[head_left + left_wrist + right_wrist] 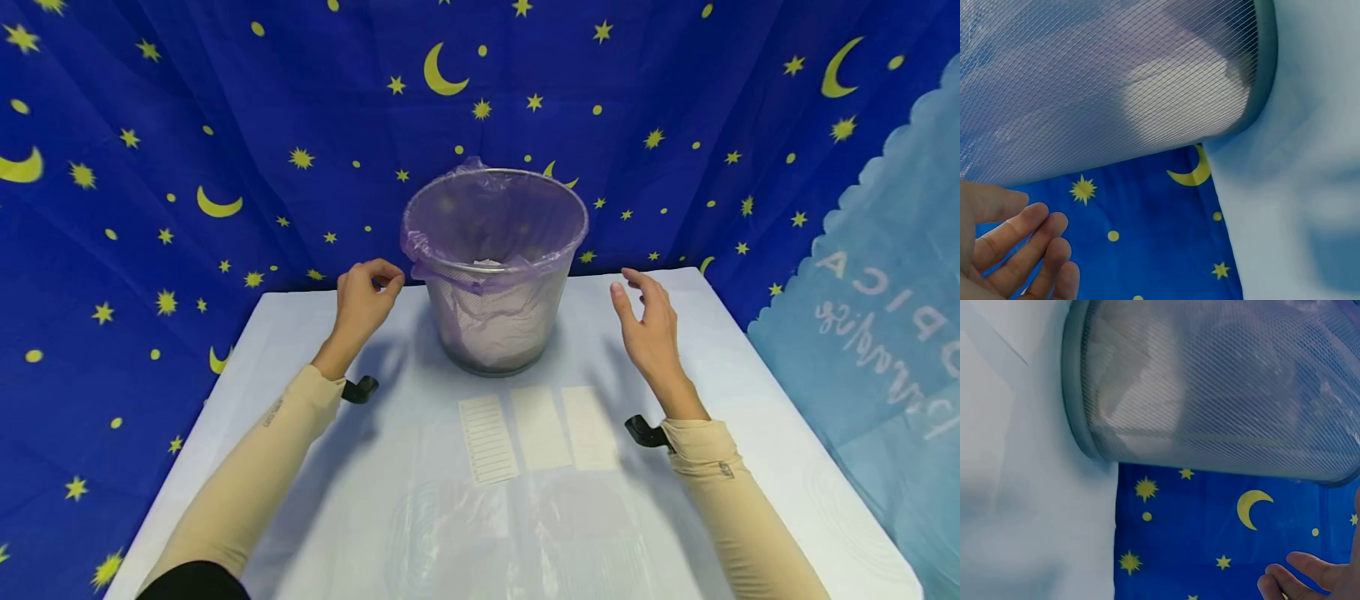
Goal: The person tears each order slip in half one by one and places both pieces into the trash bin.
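A mesh wastebasket (504, 325) stands upright at the far side of the table, its metal rim partly covered by a purple plastic bag (480, 218) that lines it. Some white stuff shows through the mesh low inside. Just left of the basket, my left hand (365, 300) hovers with loosely bent fingers and nothing between them. In the left wrist view its fingers (1019, 250) are apart from the mesh. On the other side, my right hand (651, 325) is held in the air, thumb and fingers spread, touching nothing.
Three paper slips lie in front of the basket: a lined slip (488, 439) and two paler slips (542, 427). Nearer me, clear plastic packets (525, 533) lie flat on the white table (337, 517). A blue star-and-moon curtain (300, 100) hangs right behind the basket.
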Motion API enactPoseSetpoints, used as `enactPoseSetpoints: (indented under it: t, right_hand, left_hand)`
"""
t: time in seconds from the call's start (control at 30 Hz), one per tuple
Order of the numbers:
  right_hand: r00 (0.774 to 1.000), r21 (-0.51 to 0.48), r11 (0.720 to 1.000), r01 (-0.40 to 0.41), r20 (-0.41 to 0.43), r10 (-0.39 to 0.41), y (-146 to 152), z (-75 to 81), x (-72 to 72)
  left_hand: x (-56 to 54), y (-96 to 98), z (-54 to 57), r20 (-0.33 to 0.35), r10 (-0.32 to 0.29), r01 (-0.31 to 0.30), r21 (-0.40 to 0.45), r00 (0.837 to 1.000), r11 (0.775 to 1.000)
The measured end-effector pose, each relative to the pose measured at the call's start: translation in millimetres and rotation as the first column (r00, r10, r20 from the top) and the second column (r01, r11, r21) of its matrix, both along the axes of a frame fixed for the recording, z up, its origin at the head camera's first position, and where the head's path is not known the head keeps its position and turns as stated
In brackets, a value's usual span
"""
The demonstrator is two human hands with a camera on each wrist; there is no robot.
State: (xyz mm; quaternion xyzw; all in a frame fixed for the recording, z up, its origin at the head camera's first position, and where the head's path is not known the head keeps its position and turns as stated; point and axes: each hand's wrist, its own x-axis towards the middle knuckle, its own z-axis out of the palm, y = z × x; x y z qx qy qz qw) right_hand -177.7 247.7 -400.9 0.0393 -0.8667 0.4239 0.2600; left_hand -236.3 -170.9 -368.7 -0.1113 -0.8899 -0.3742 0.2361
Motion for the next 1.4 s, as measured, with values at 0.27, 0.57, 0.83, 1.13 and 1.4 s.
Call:
enactPoseSetpoints:
  t: [0.27,0.57,0.83,1.13,1.4]
  right_hand:
    - [0.999,-0.041,0.999,-0.007,-0.040,0.006,-10,-20.3,4.5]
    - [0.999,-0.109,0.994,0.003,-0.047,-0.008,-16,-52.8,15.6]
    - [0.998,-0.103,0.994,0.017,-0.054,-0.023,-14,-61.5,17.0]
    - [0.999,-0.086,0.996,-0.025,-0.028,0.023,-26,-77.9,20.6]
    - [0.999,-0.086,0.996,-0.032,-0.035,0.029,-28,-80.3,19.0]
  left_hand:
    - [1.5,-1.0,-4.6,-0.024,-0.024,0.025,0.012,0.999,1.000]
    - [7.5,1.6,-21.6,0.023,-0.030,0.029,0.029,0.999,0.999]
    - [11.6,10.2,-30.6,0.026,-0.028,0.026,0.061,0.999,0.998]
    - [20.9,14.5,-51.2,0.047,-0.044,0.040,0.091,0.998,0.995]
    - [28.2,18.8,-62.9,0.062,-0.041,0.032,0.137,0.997,0.990]
